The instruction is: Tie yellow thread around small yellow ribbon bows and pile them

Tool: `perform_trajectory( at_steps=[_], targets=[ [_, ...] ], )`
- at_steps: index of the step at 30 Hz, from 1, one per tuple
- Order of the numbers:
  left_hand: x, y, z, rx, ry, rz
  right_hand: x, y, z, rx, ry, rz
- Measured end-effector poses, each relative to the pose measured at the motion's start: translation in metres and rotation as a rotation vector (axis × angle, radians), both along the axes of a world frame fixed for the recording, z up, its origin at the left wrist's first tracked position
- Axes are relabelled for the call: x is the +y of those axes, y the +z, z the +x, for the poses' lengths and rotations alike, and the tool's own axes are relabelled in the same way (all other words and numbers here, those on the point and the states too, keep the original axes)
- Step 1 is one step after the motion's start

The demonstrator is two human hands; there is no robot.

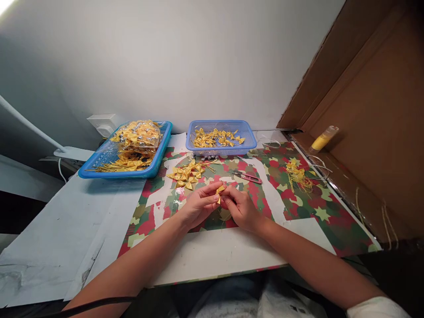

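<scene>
A small yellow ribbon bow [218, 194] is pinched between the thumb and fingers of my left hand [200, 203]. My right hand [241, 205] is closed, its fingertips meeting at the bow's right side; whatever lies between them is too small to make out. A thin strand shows just below the fingers. Beyond my left hand lies a loose pile of yellow bows [187, 174] with thin gold stems. Pink-handled thread snips [247, 177] rest on the patterned sheet beyond my right hand.
A blue basket [159, 161] at the left holds bagged bows and gold stems. Another basket [221, 151] at the back holds more bows. Silver beads [207, 157] lie before it. Yellow thread scraps [300, 176] lie right. A yellow tube [324, 138] stands by the cardboard wall [371, 101].
</scene>
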State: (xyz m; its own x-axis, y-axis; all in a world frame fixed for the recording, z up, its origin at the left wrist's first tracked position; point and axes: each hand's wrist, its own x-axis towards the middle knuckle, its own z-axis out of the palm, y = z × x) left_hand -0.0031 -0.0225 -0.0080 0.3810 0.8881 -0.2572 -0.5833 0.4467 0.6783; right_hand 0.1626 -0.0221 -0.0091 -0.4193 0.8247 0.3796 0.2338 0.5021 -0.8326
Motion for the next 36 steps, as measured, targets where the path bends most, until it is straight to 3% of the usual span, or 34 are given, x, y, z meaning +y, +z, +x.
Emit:
perform_trajectory(
  at_steps=[7, 15, 21, 28, 31, 36],
  targets=[
    [0.002, -0.003, 0.000, 0.028, 0.032, 0.041, 0.002, 0.004, -0.001, 0.013, -0.022, -0.013],
    [0.003, 0.010, -0.001, 0.106, 0.127, 0.049, 0.009, 0.003, 0.002, 0.058, -0.081, 0.022],
    [0.001, 0.004, 0.003, 0.224, 0.165, 0.126, 0.009, 0.003, -0.002, 0.099, -0.119, 0.061],
    [0.000, 0.002, 0.002, 0.494, 0.221, 0.283, 0.009, 0.016, 0.003, 0.018, -0.379, 0.268],
    [-0.001, 0.007, 0.002, 0.569, 0.171, 0.328, 0.010, 0.020, 0.007, -0.067, -0.328, 0.331],
    [-0.002, 0.012, 0.005, 0.532, 0.131, 0.368, 0.010, 0.018, 0.004, -0.115, -0.189, 0.257]
  ],
)
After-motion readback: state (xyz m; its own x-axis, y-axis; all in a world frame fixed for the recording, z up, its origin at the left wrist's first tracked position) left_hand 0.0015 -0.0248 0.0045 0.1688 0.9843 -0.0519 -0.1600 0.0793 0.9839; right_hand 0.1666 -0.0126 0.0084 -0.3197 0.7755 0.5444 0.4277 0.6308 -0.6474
